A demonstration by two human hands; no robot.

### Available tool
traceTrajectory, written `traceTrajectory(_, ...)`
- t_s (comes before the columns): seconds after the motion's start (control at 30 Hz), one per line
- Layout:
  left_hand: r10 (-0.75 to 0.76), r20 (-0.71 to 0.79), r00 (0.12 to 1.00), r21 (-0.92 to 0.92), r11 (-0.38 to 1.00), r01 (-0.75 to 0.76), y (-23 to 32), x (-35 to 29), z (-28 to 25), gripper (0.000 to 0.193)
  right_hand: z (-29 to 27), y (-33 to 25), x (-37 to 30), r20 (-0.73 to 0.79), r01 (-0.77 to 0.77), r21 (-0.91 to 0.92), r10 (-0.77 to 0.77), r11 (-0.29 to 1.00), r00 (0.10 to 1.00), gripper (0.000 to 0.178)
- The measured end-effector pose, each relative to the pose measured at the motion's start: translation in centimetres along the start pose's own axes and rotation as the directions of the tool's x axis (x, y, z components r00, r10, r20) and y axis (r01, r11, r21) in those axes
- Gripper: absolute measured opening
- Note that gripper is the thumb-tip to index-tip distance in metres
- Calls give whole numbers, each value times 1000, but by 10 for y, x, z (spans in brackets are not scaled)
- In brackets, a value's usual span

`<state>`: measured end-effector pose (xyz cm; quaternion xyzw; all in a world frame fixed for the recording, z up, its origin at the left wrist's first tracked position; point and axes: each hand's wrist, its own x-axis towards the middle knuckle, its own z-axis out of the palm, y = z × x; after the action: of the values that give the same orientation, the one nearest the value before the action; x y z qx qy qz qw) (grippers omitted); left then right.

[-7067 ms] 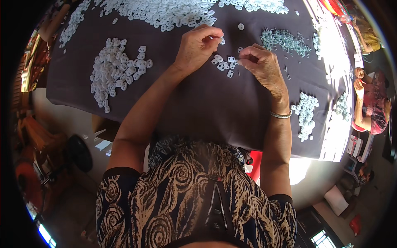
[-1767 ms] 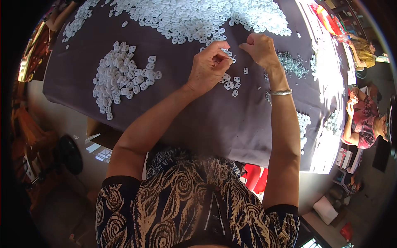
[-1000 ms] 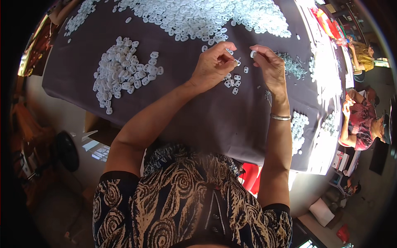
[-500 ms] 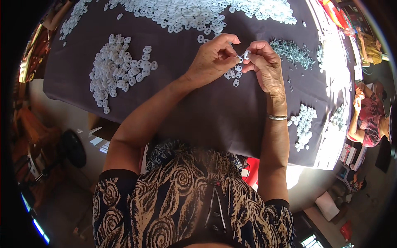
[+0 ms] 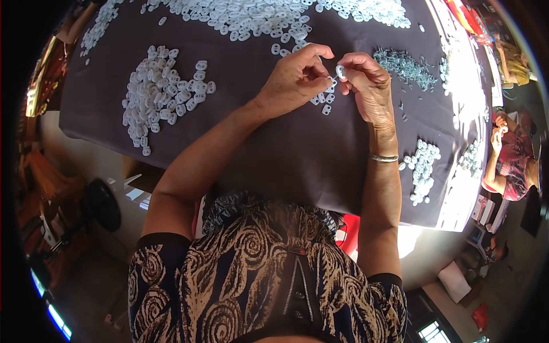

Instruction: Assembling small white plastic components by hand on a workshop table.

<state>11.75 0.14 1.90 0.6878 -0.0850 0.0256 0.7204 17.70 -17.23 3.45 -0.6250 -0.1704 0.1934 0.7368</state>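
Observation:
My left hand (image 5: 293, 81) pinches a small white plastic piece with holes (image 5: 330, 82) between thumb and forefinger. Just to its right, my right hand (image 5: 370, 86) grips a white oval plastic piece (image 5: 341, 72) by thumb and fingertips. The two pieces are very close together; I cannot tell whether they touch. Below the fingertips lies a little group of white two-holed pieces (image 5: 326, 109), partly covered by my hands. Right of my right hand is a heap of small greenish metal-like parts (image 5: 409, 68), too small to name.
A dark cloth (image 5: 263, 154) covers the table. A large spread of white oval pieces (image 5: 246, 17) lies at the far side, a heap of them (image 5: 151, 91) at left, and a smaller pile (image 5: 423, 168) at right. Another person (image 5: 509, 154) sits beyond the right edge. A black fan (image 5: 102, 204) stands at left.
The oval piece in my right hand has moved slightly up, and the right fingers have shifted a little around it. My left hand keeps nearly the same pose.

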Motion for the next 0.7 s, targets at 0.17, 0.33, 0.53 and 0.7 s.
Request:
traceTrajectory(0.17,-21,17,1000,4,1000,21,1,2,1,37,-4,1,0,1,58,-106,-59,993,998,14)
traceTrajectory(0.33,-35,20,999,26,999,35,0,0,-1,37,-1,-1,0,32,129,-275,-125,953,992,17)
traceTrajectory(0.53,4,45,999,44,999,-6,-6,1,-1,39,0,-3,-2,74,199,-369,-185,908,980,16)
traceTrajectory(0.7,1,21,1000,53,999,-2,-5,1,-1,40,3,-3,-2,127,204,-406,-166,891,978,16)
